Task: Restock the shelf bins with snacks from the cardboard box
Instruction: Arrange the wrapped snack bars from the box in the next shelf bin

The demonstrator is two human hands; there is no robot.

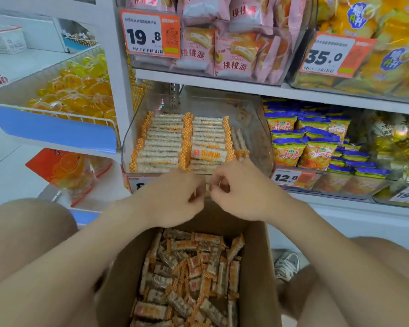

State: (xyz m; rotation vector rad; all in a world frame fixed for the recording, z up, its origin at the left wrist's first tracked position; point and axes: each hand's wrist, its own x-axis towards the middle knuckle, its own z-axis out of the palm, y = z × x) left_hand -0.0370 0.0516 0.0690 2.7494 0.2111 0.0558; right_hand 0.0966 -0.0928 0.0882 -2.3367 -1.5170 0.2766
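lying long axis left-right: snack bars (165, 142) in bin (254, 138) | hands (175, 197) (242, 192) curled together, grip unclear

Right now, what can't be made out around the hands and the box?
Head view only.
What the left hand and right hand hold, if anything: motion blur and curled fingers hide it.
The price tag on the clear bin: both hands cover most of it.
The cardboard box, near end: cut off by the bottom edge.
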